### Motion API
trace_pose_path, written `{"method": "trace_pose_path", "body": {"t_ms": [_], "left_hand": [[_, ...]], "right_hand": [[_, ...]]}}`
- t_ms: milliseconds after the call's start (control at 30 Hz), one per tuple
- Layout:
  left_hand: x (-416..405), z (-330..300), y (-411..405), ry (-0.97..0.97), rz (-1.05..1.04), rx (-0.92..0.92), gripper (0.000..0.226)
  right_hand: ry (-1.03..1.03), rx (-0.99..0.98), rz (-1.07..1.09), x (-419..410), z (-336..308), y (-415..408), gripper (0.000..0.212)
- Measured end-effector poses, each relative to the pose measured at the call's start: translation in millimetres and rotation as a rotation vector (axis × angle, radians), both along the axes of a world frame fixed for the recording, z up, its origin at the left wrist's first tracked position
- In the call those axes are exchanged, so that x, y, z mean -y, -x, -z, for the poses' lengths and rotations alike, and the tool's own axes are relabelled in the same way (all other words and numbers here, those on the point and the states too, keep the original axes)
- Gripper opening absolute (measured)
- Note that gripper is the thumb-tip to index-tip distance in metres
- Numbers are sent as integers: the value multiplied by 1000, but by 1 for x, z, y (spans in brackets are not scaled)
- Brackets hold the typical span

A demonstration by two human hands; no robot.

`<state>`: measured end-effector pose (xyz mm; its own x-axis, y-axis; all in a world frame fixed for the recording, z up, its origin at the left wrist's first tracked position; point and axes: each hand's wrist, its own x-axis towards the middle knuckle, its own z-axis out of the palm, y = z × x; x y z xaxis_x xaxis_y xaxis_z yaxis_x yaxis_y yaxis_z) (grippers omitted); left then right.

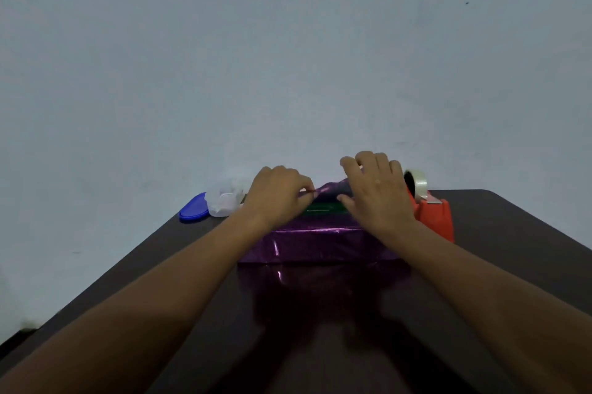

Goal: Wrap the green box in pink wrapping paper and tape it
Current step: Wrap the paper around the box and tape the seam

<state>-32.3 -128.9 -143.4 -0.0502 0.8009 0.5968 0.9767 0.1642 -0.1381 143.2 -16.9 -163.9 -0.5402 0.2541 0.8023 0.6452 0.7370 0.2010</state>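
The green box [323, 209] lies at the table's far middle, mostly covered by shiny pink-purple wrapping paper [317, 241]; only a strip of its green top shows between my hands. My left hand [277, 193] pinches the far flap of the paper at the box's top. My right hand [376, 193] rests on the same flap at the right, fingers spread and curled over it. More paper lies flat on the table in front of the box.
A red tape dispenser [432, 217] with a clear tape roll [416, 183] stands right of the box, touching my right wrist's side. A clear plastic container [224, 198] and its blue lid [193, 209] sit at the far left. The dark table [512, 265] ends at a pale wall.
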Motion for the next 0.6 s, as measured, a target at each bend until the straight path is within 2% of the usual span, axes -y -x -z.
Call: {"method": "trace_pose_path", "body": {"t_ms": [67, 200, 400, 600], "left_hand": [[9, 11, -3, 12, 26, -24, 30], [21, 25, -1, 63, 78, -74, 31], [35, 41, 4, 62, 153, -169, 40], [46, 47, 11, 151, 148, -201, 36]], "right_hand": [[18, 43, 57, -4, 3, -4, 56], [-97, 27, 115, -3, 1, -12, 51], [-221, 163, 119, -1, 2, -32, 20], [-299, 296, 62, 3, 15, -49, 33]]}}
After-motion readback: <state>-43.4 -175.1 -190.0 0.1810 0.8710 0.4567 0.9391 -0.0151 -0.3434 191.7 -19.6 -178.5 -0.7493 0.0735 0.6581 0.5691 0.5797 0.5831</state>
